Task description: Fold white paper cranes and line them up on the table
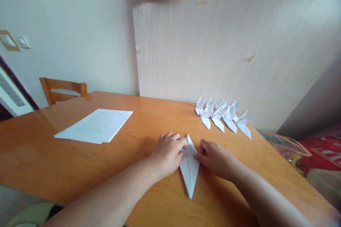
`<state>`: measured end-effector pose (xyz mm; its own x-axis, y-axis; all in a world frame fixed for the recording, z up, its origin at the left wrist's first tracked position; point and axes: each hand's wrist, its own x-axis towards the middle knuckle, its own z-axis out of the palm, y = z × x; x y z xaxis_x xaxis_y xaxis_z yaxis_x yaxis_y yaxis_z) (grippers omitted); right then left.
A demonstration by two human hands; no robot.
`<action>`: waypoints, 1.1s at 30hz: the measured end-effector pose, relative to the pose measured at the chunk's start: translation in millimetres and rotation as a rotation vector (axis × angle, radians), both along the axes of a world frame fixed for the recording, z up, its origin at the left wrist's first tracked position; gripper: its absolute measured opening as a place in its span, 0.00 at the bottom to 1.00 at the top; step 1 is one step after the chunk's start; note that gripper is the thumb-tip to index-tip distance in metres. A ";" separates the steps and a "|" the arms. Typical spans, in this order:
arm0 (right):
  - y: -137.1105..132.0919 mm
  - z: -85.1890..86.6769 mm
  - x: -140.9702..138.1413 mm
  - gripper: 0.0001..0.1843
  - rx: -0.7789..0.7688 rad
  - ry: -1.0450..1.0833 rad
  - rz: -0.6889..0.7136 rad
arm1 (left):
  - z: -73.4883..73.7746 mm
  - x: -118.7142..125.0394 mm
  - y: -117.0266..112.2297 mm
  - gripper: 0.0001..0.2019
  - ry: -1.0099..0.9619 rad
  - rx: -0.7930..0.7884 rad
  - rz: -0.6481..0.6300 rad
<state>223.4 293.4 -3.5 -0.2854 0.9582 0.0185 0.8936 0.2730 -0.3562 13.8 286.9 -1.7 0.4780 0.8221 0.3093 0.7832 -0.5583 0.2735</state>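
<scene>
A white sheet folded into a long diamond, a folded paper (189, 173), lies flat on the table with one point toward me and a centre crease down its lower half. My left hand (170, 152) is closed on its left edge, thumb and index finger pressing the paper near the middle. On the opposite side my right hand (215, 158) has its fingers curled in and its thumb tip on the right edge. Several finished white paper cranes (230, 118) stand in rows beyond my right hand.
Printed sheets (93, 127) lie stacked at the left of the wooden table (149, 113). A wooden chair (64, 87) is at the far left edge. Behind the table rises a pale wall panel (186, 60). Red bags (322, 152) sit beyond the right edge.
</scene>
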 end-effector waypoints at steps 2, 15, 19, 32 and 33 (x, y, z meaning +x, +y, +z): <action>1.3 -0.8 0.4 0.10 -0.020 0.001 -0.005 | 0.4 0.7 -1.0 0.05 0.028 0.037 -0.053; -6.0 7.2 -4.9 0.04 0.067 0.040 0.052 | -0.2 -1.2 -0.7 0.12 0.128 0.047 -0.203; -12.6 11.2 -10.1 0.11 0.107 0.038 0.167 | 2.4 -1.5 -3.9 0.12 0.149 0.048 -0.200; -15.0 8.9 -13.1 0.17 0.093 -0.036 0.164 | 1.4 -0.4 -5.7 0.09 0.159 0.057 -0.196; -14.4 7.9 -13.2 0.17 0.098 -0.030 0.159 | 0.8 -0.5 -5.3 0.09 0.153 0.058 -0.199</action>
